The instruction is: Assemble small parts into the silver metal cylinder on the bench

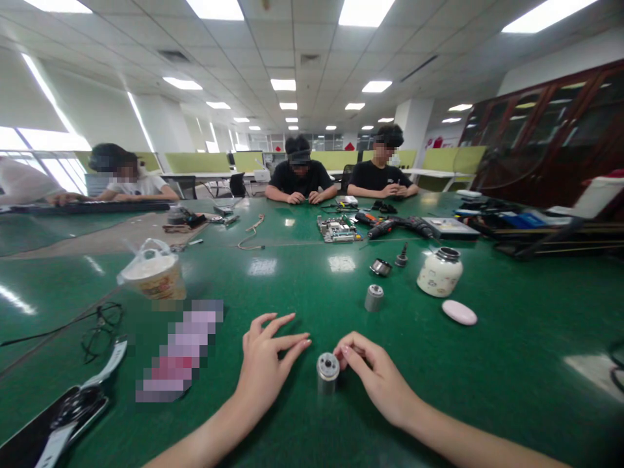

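A small metal cylinder (327,374), which looks like a motor, stands upright on the green table between my hands. My left hand (270,354) hovers to its left with the fingers spread and nothing in them. Close against the cylinder's right side is my right hand (374,377), its fingers curled and the thumb pressed to them; whatever they pinch, if anything, is hidden. Farther off stands a second metal cylinder (374,298). Behind that one are an open metal can (380,267) and a rotor with a shaft (401,256).
A cream jar (439,272) and its pink lid (459,312) are at right. Left are a bagged cup (155,273), eyeglasses (100,331) and a watch (80,406). A circuit board (338,229) and power drills (390,224) lie farther back. Several people sit across the table.
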Tool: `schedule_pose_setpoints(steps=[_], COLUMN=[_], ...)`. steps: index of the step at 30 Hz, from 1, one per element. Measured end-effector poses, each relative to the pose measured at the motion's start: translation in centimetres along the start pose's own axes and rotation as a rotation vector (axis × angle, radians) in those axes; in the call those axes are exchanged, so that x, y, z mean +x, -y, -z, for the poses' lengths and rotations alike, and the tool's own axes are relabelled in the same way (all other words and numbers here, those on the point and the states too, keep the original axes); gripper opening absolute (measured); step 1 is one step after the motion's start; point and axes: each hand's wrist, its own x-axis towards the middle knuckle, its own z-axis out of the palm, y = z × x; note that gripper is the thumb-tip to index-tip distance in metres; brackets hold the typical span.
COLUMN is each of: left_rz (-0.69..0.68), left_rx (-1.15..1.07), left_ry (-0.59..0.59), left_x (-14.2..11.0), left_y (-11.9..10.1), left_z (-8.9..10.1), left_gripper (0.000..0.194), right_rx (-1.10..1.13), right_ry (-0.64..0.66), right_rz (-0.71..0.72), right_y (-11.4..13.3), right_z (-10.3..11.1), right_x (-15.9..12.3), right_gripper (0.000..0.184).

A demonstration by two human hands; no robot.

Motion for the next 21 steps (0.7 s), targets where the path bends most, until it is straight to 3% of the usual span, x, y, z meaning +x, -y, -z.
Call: schedule_pose_setpoints(steps=[3, 6, 13, 21], left_rz=[0.033, 0.008, -0.094, -0.313], left_rx=[0.076, 0.075, -0.174, -0.278], left_ry=[0.077, 0.077, -0.115, 0.01], left_x=[-0.2, -0.2, 0.0, -1.4], left_y=[0.8, 1.0, -0.4, -3.2], left_z=[-0.7, -0.9, 0.4, 0.8], left_gripper=[0.012, 0.013, 0.016, 0.013], right_rx=[-0.017, -0.062, -0.107, -0.14], right_ry=[0.002, 0.005, 0.012, 0.023], right_rz=[-0.009, 0.0, 0.01, 0.04], right_y=[0.1, 0.0, -0.2, -0.5], right_z=[0.0, 0.0, 0.0, 0.0], right_x=[-0.1, -0.1, -0.1, -0.1], right_gripper=[0.031, 0.03, 0.029, 0.03])
